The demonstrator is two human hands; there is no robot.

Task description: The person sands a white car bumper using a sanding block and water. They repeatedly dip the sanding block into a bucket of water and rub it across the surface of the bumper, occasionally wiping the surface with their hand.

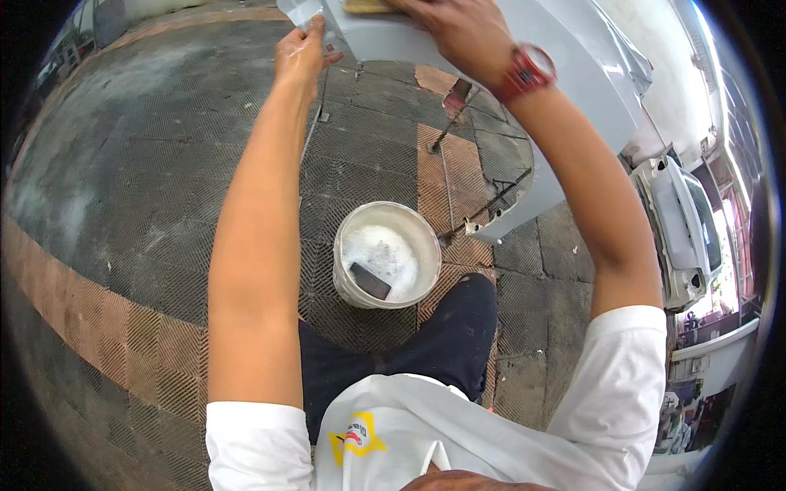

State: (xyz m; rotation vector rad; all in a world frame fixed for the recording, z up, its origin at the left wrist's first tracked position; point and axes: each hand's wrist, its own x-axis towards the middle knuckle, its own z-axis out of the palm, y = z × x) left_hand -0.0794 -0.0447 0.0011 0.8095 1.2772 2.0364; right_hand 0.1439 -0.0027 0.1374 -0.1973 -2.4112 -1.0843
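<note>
A pale grey car body panel [573, 57] spans the top of the view, propped on a thin dark metal stand [449, 131]. My left hand [299, 56] is closed round the panel's left end, the thumb up against it. My right hand [471, 37], with a red watch on its wrist, holds a yellowish-brown block [372, 6] against the panel's surface. The picture's top edge cuts off part of this block, so whether it is a sponge or a sanding block cannot be made out. Some motion blur lies over the right hand.
Between my knees and the panel stands a white bucket [337, 263] of sudsy water, with a dark rectangular block [370, 281] in it. Ribbed grey and reddish tiles [147, 245] cover the floor. At the right is a white car part [675, 233] with a window.
</note>
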